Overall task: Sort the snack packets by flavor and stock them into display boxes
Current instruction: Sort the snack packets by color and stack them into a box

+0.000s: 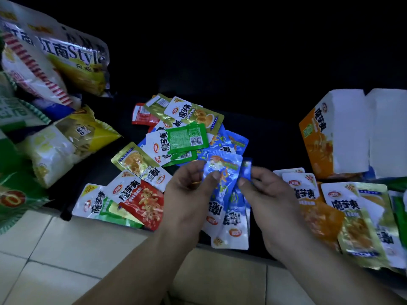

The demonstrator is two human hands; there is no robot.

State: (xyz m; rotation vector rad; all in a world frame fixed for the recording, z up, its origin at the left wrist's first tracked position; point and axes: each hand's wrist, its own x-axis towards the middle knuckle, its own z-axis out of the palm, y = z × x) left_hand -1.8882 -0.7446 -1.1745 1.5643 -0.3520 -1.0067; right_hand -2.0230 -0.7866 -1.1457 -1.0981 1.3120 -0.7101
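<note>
Because the job is to separate flavours, I have both hands closed on one colour only: a fanned bunch of blue packets (224, 194), held up just above the near edge of the dark surface (275, 139) that carries everything else. My left hand (187, 188) carries the bunch, thumb pressed flat on the front packet and fingers curled behind it. My right hand (266, 192) pinches the edge of the rightmost blue packet, which I judge is the way to square the fan into a neat stack before it goes anywhere. The packets hang with their white printed ends toward me and the blue ends away. They look glossy, thin and slippery, so a loose hold would likely let one slide out.

Just beyond my hands lies the unsorted heap (176, 137), with green, gold, red and more blue overlapping at all angles, some face down with barcodes showing. To the right, orange and gold packets (323, 216) lie side by side, nearly in a row, which reads to me as flavours pulled aside. Behind them stands an orange display box (326, 137) with a white box (387, 128) just beside it; I cannot see into either. Large crisp bags (55, 150) are piled at the left, and pale floor tiles (66, 249) run under my forearms.
</note>
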